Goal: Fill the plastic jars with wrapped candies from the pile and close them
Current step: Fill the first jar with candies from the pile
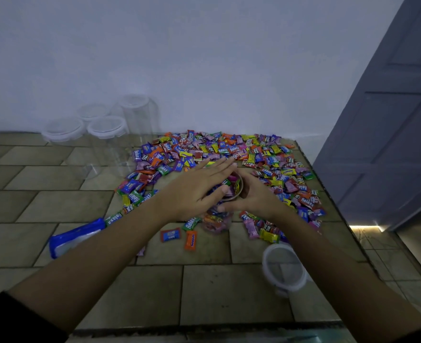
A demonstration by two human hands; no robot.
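A clear plastic jar [217, 222] full of wrapped candies stands in the middle of the tiled table. My left hand [199, 188] lies flat over its open mouth, fingers straight, pressing on the candies. My right hand [251, 194] curls round the jar's right side and holds it. The pile of wrapped candies [254, 154] spreads behind and to the right of the jar. A loose white-rimmed lid [285, 268] lies on the table near my right forearm. Several empty lidded jars [108, 134] stand at the back left.
A blue and clear plastic bag [73, 237] lies at the left by my left forearm. A few stray candies [179, 237] lie in front of the jar. The table's right edge [348, 219] drops off beside a grey door [390, 132]. A wall is behind.
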